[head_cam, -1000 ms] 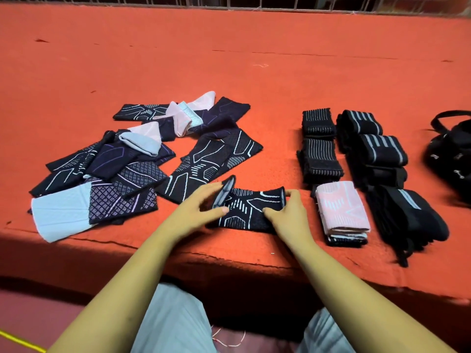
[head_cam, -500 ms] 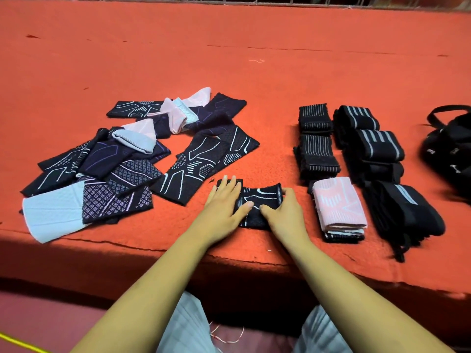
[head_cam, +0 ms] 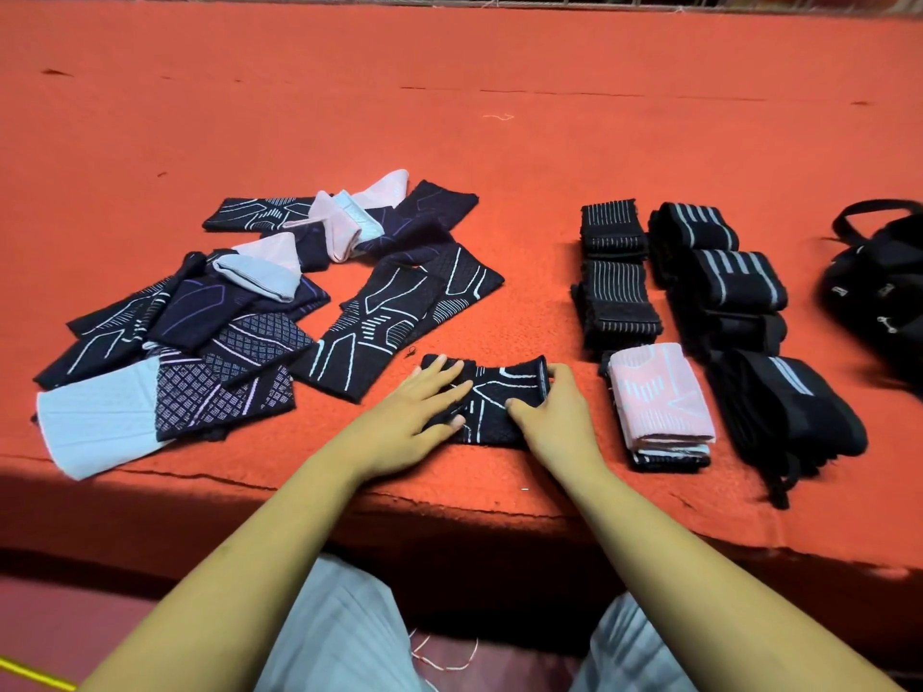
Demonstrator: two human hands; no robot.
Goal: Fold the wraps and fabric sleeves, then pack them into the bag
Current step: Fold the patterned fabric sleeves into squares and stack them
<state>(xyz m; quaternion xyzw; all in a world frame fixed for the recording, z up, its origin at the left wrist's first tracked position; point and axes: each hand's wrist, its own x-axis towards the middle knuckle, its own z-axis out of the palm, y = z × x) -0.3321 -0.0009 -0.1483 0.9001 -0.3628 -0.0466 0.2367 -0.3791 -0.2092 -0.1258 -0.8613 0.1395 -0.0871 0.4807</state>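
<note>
- The table [head_cam: 499, 92] is covered in orange cloth, and everything lies toward its front edge.
- At the left, a loose pile of sleeves [head_cam: 249, 317] is spread out flat and overlapping. Most are dark with pale line patterns and a few are pink. A light blue sleeve [head_cam: 95, 427] sits at the pile's front left, nearest the table's front edge.
- The left hand [head_cam: 414, 412] lies flat with its fingers straight and slightly spread. It presses down on the left half of the folded sleeve [head_cam: 494, 397] and grips nothing.
- That folded sleeve is dark with white lines. It rests near the middle of the front edge, between the pile and the stacks.
- The right hand [head_cam: 559, 417] holds the sleeve's right end, with the thumb on top and the fingers curled over the edge.
- Just to the right, a pink sleeve [head_cam: 659, 402] tops a small stack.
- Behind it lie thin-striped black wraps [head_cam: 614, 287]. Beside those is a column of rolled wraps [head_cam: 729, 282] with broad grey stripes.
- A black bag [head_cam: 884, 297] sits at the right edge, apart from the wraps.
</note>
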